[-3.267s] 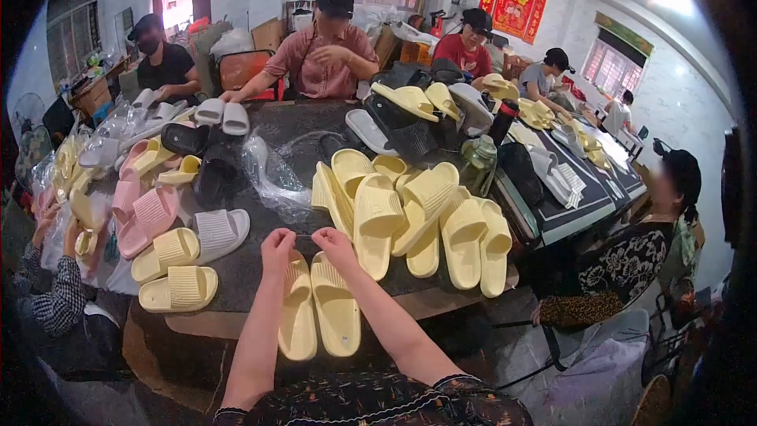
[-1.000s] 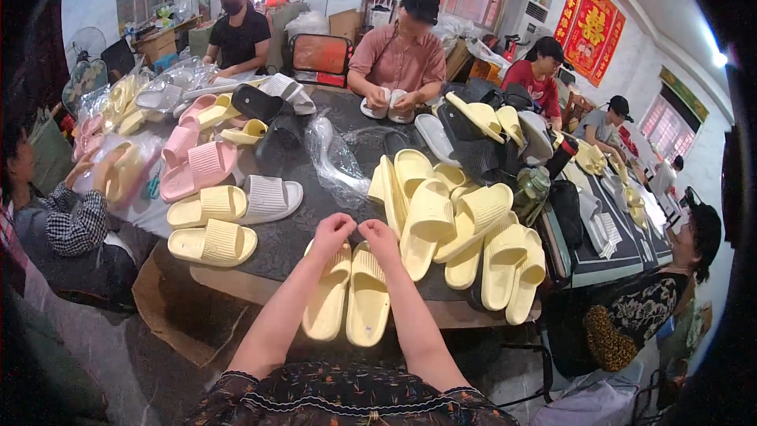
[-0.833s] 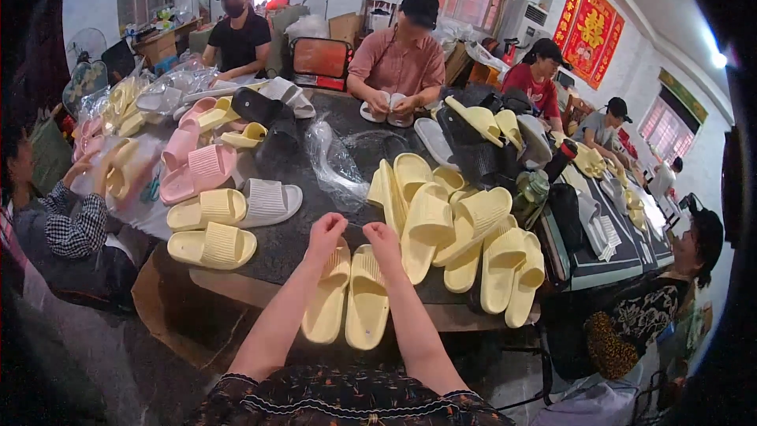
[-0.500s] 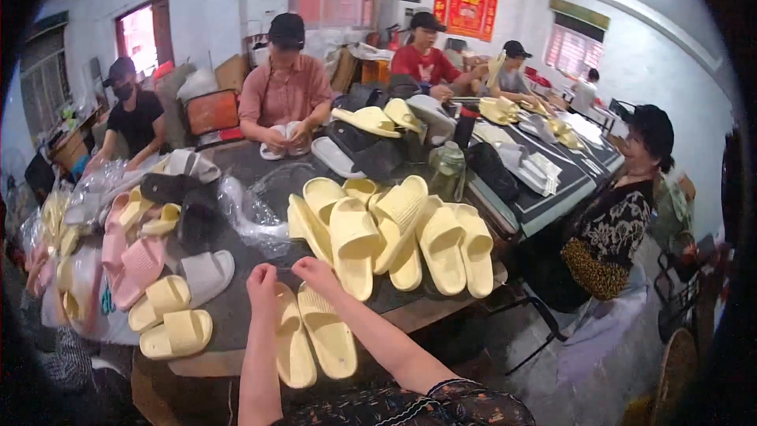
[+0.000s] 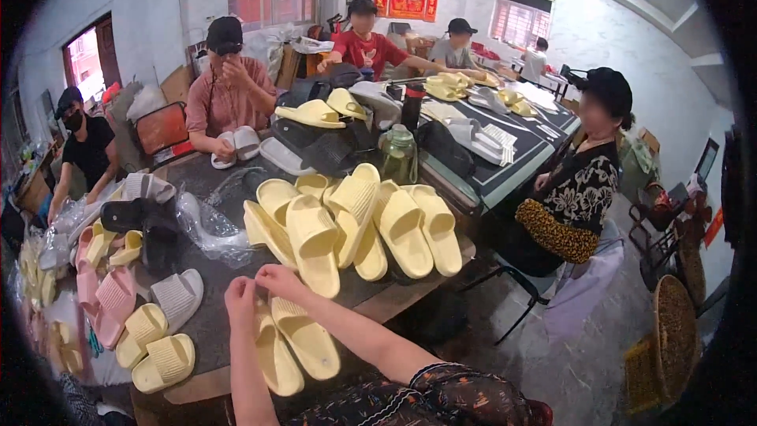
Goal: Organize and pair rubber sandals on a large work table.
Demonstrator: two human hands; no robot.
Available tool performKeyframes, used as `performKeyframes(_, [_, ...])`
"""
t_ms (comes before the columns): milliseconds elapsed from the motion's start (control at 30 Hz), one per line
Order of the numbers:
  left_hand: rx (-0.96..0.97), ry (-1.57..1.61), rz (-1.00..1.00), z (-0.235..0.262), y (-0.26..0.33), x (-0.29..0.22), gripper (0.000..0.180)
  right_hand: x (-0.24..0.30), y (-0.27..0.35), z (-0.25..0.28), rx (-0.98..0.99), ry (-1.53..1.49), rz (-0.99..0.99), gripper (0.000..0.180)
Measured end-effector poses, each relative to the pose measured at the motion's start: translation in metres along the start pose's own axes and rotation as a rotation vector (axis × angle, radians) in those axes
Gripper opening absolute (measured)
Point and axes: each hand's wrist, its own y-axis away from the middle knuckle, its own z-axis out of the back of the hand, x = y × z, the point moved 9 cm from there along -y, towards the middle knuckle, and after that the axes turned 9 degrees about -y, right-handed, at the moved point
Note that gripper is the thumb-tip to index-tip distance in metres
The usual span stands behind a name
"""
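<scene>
My left hand (image 5: 242,301) and my right hand (image 5: 282,281) are close together above the near table edge, fingers pinched. Whatever they pinch is too small or hidden to make out. Just under them lies a pair of yellow slide slippers, the left slipper (image 5: 276,355) and the right slipper (image 5: 314,347), toes toward me and partly covered by my hands and forearm. Beyond my hands leans a cluster of several more yellow slippers (image 5: 312,241). To the left, two yellow slippers (image 5: 164,363) rest beside a grey slipper (image 5: 178,300) and pink slippers (image 5: 115,300).
Crumpled clear plastic (image 5: 206,229) lies on the dark table (image 5: 217,331). A green bottle (image 5: 399,154) and a dark flask (image 5: 412,106) stand behind the yellow cluster. Black slippers (image 5: 315,142) are heaped farther back. Co-workers sit around; one (image 5: 568,181) is at right near a chair.
The view has swung right. My hands have drawn nearer each other, still pinched. The co-worker in pink has raised one hand to the face; the one in red has lowered a slipper.
</scene>
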Motion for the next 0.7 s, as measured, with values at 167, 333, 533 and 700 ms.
performKeyframes(167, [-0.165, 0.216, 0.028, 0.028, -0.002, 0.009, 0.008, 0.0, -0.003, 0.001, -0.036, -0.097, 0.035, 0.015])
performKeyframes(333, [-0.081, 0.062, -0.054, 0.018, -0.008, 0.017, 0.003, -0.015, -0.01, -0.001, -0.018, -0.034, -0.018, 0.014])
performKeyframes(533, [-0.119, 0.039, 0.002, 0.02, -0.005, 0.009, 0.002, 0.009, 0.003, 0.002, -0.012, -0.033, -0.024, 0.015])
performKeyframes(700, [-0.084, 0.07, 0.056, 0.02, -0.009, 0.031, 0.004, -0.014, -0.001, 0.004, -0.084, -0.082, -0.109, 0.015])
